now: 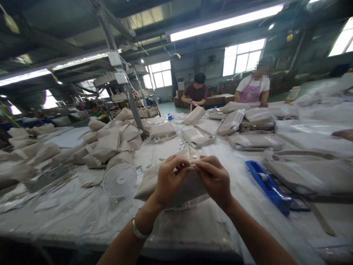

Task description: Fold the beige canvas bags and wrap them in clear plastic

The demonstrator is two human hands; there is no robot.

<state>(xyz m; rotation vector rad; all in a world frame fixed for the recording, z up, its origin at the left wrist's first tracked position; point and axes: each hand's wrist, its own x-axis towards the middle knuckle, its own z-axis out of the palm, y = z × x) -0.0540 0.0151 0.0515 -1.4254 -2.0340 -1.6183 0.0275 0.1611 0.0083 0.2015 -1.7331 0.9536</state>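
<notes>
A beige bag (149,180) lies in front of me on the table, its upper edge raised between my hands. My left hand (172,176) pinches that edge from the left, thumb and fingers pressed together. From the other side my right hand (215,176) grips the same edge, its fingertips almost meeting those of the left. Just above the fingertips a small gold-coloured round stud (194,157) shows on the bag. Both hands hide part of the bag's edge.
A white fan (120,180) stands left of the bag, a blue tape dispenser (267,186) to the right. Beige bags (107,143) pile up at left and more wrapped ones (253,140) at right. Two people (197,92) work across the table; another hand (343,134) reaches in at far right.
</notes>
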